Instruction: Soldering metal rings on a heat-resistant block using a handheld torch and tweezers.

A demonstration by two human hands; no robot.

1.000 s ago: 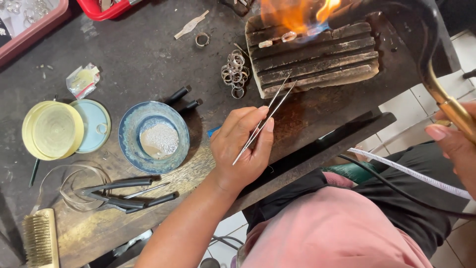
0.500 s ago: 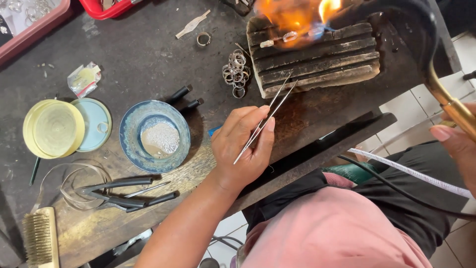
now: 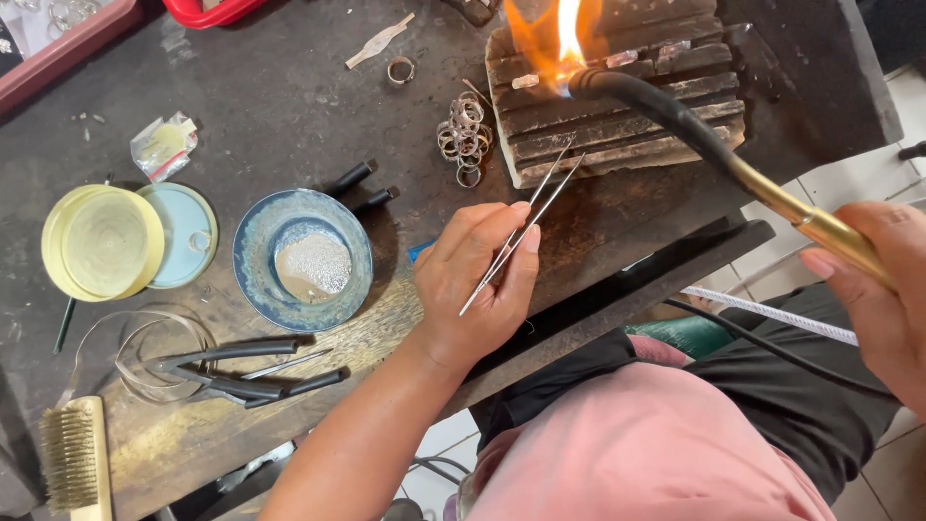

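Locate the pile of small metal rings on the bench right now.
In the head view, the rings lie upper centre on the dark bench, just left of the charred block and above the left hand.

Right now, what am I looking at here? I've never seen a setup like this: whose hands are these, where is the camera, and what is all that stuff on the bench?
No machine here: a person works with two bare hands, filmed by a camera worn on the head, looking down at a dark workbench. The left hand holds thin metal tweezers, their tips pointing toward a charred block. The right hand grips the brass handle of a torch; its flame burns over small pieces at the block's top. Beside the block lies a pile of small metal rings. Nearer the middle sits a blue dish with something pale inside, then a yellow lid by a light blue one. Pliers lie on loops of wire, and a brush lies at the bench's corner.
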